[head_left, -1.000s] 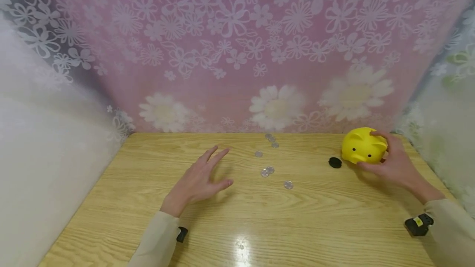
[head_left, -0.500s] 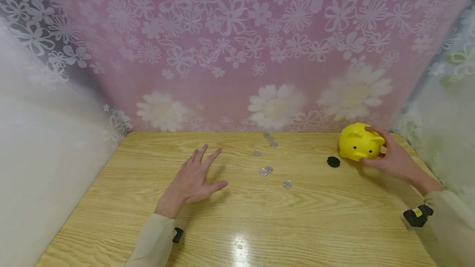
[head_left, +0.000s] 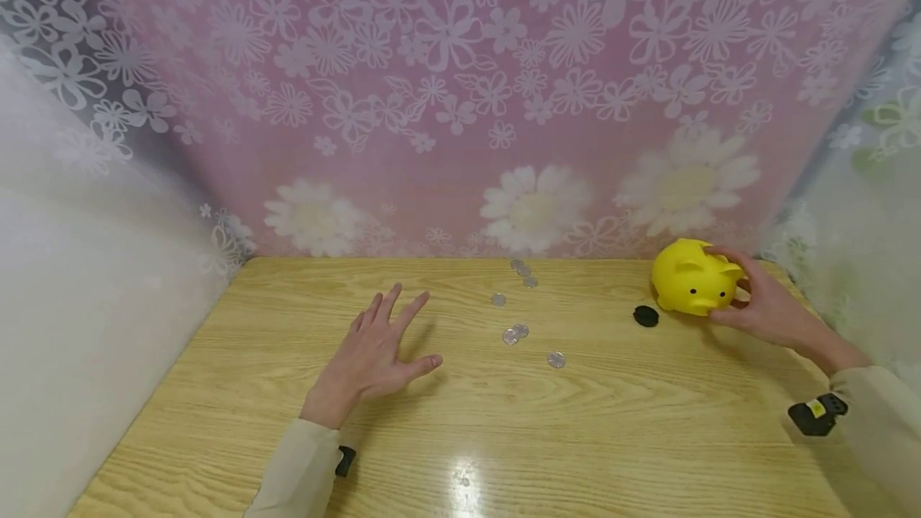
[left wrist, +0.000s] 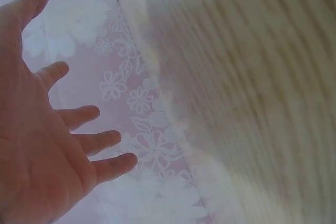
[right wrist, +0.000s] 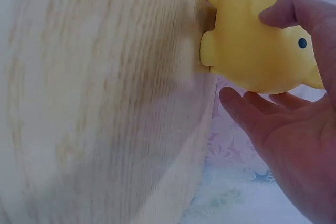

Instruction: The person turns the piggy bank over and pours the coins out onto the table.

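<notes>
A yellow piggy bank stands on its feet at the back right of the wooden table, its face toward the front. My right hand grips it from the right. In the right wrist view the thumb lies on the front of the piggy bank, with the other fingers along its side. Left of it lies a small black oval piece, perhaps a plug. Over the left part of the table, my left hand is spread and holds nothing; the left wrist view shows that palm and its straight fingers.
Several silver coins lie scattered mid-table, among them a front coin, an overlapping pair and a single coin. A few more coins lie at the back edge. A pink flowered cloth hangs behind the table.
The piggy bank has shifted slightly left and turned a little under my right hand. My left hand has drawn slightly left, its fingers spread wider. The coins lie as before.
</notes>
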Available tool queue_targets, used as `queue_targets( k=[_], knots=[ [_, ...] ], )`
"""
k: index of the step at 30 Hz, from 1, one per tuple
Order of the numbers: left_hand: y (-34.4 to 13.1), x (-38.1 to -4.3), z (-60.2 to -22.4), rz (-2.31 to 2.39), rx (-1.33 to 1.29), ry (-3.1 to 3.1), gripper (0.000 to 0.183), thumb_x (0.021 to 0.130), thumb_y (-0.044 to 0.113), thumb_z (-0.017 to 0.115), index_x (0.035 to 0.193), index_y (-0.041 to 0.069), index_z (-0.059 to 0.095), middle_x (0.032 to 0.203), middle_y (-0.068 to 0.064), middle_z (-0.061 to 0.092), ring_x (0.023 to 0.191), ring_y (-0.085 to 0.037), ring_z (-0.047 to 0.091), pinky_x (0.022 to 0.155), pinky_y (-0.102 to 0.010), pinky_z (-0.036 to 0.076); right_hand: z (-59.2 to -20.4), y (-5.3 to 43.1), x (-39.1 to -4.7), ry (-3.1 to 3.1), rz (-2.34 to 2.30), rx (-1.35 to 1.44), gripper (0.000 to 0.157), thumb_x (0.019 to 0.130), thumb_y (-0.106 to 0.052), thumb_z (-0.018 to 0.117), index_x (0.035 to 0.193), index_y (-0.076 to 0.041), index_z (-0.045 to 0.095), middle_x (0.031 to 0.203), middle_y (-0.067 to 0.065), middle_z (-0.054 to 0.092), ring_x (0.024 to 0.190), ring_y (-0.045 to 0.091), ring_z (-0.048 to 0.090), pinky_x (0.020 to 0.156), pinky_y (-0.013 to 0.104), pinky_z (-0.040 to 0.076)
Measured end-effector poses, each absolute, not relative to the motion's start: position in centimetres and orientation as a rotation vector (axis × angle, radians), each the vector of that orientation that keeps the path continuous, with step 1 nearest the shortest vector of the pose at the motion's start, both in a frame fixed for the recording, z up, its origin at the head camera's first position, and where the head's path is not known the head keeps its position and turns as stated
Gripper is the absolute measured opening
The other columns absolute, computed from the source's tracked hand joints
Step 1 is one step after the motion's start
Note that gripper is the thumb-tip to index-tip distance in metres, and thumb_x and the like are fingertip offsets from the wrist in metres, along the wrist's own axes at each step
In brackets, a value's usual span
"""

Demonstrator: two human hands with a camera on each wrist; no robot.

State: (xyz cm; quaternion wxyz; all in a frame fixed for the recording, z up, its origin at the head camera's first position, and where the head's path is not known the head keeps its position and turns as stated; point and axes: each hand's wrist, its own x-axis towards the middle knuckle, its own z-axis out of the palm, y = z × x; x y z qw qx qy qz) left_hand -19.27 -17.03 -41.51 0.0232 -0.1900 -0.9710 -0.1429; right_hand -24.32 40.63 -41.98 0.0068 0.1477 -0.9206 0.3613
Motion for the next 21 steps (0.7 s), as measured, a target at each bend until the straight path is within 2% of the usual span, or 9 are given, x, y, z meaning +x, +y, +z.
queue_targets(
  k=[5, 8, 10, 13, 14, 15, 18, 20, 21],
  knots=[
    [-17.1, -19.2, -41.4, -0.424, -0.582, -3.009, 0.092, 0.089, 0.075, 0.057, 0.164, 0.034, 0.023, 0.170, -0.019, 0.018, 0.152, -0.052, 0.026, 0.115, -0.071, 0.031, -42.0, 40.8, -23.9, -2.878, 1.168, 0.459, 0.104, 0.092, -0.009, 0.076, 0.166, -0.018, 0.004, 0.167, 0.032, 0.001, 0.136, 0.071, 0.025, 0.093, 0.035, 0.059],
    [-17.2, -19.1, -41.4, -0.420, -0.573, -3.015, 0.091, 0.089, 0.075, 0.057, 0.164, 0.035, 0.022, 0.170, -0.019, 0.018, 0.152, -0.051, 0.026, 0.114, -0.072, 0.031, -42.0, 40.7, -23.1, -2.835, 1.159, 0.437, 0.105, 0.093, -0.011, 0.075, 0.166, -0.023, 0.001, 0.169, 0.028, 0.000, 0.139, 0.071, 0.019, 0.097, 0.008, 0.046],
    [-17.2, -19.0, -41.5, -0.423, -0.566, -3.016, 0.091, 0.089, 0.075, 0.056, 0.164, 0.036, 0.021, 0.171, -0.018, 0.018, 0.152, -0.051, 0.026, 0.114, -0.072, 0.031, -41.8, 40.5, -22.3, -2.791, 1.127, 0.407, 0.102, 0.094, -0.013, 0.074, 0.166, -0.025, 0.003, 0.170, 0.026, 0.001, 0.141, 0.069, 0.016, 0.113, 0.023, 0.044],
    [-17.4, -18.8, -41.7, -0.431, -0.557, -3.016, 0.091, 0.089, 0.075, 0.056, 0.164, 0.038, 0.019, 0.171, -0.017, 0.018, 0.153, -0.051, 0.025, 0.115, -0.073, 0.030, -41.3, 39.8, -21.0, -2.713, 0.987, 0.357, 0.096, 0.093, -0.017, 0.076, 0.165, -0.030, 0.015, 0.171, 0.019, 0.014, 0.146, 0.060, 0.023, 0.121, 0.024, 0.033],
    [-17.4, -18.8, -41.7, -0.432, -0.552, -3.016, 0.091, 0.089, 0.075, 0.056, 0.164, 0.039, 0.018, 0.171, -0.017, 0.018, 0.153, -0.051, 0.024, 0.115, -0.073, 0.030, -41.1, 39.4, -20.5, -2.680, 0.936, 0.357, 0.093, 0.092, -0.017, 0.076, 0.165, -0.029, 0.020, 0.170, 0.019, 0.018, 0.146, 0.058, 0.025, 0.124, 0.040, 0.033],
    [-17.5, -18.7, -41.8, -0.431, -0.550, -3.011, 0.091, 0.090, 0.075, 0.056, 0.164, 0.039, 0.019, 0.171, -0.017, 0.018, 0.153, -0.051, 0.024, 0.115, -0.073, 0.029, -40.8, 39.0, -20.1, -2.650, 0.894, 0.361, 0.091, 0.091, -0.018, 0.077, 0.164, -0.027, 0.024, 0.170, 0.017, 0.021, 0.147, 0.056, 0.026, 0.123, 0.056, 0.030],
    [-17.6, -18.5, -41.9, -0.429, -0.538, -2.995, 0.090, 0.089, 0.075, 0.057, 0.164, 0.038, 0.021, 0.171, -0.016, 0.018, 0.153, -0.051, 0.025, 0.115, -0.073, 0.029, -40.0, 37.3, -18.9, -2.544, 0.777, 0.405, 0.085, 0.086, -0.017, 0.081, 0.159, -0.020, 0.038, 0.166, 0.018, 0.033, 0.146, 0.053, 0.033, 0.125, 0.051, 0.029],
    [-17.6, -18.5, -41.9, -0.426, -0.534, -2.983, 0.090, 0.089, 0.075, 0.057, 0.163, 0.038, 0.022, 0.171, -0.016, 0.018, 0.153, -0.051, 0.025, 0.115, -0.073, 0.029, -39.4, 35.8, -18.1, -2.503, 0.749, 0.448, 0.085, 0.082, -0.015, 0.083, 0.157, -0.016, 0.042, 0.164, 0.020, 0.035, 0.144, 0.055, 0.035, 0.111, 0.076, 0.027],
    [-17.6, -18.4, -41.9, -0.425, -0.533, -2.977, 0.090, 0.089, 0.075, 0.057, 0.163, 0.038, 0.023, 0.171, -0.016, 0.018, 0.152, -0.052, 0.025, 0.115, -0.074, 0.028, -39.2, 34.9, -17.8, -2.500, 0.737, 0.459, 0.086, 0.081, -0.015, 0.085, 0.156, -0.015, 0.042, 0.163, 0.021, 0.036, 0.144, 0.055, 0.036, 0.108, 0.076, 0.029]
  ],
)
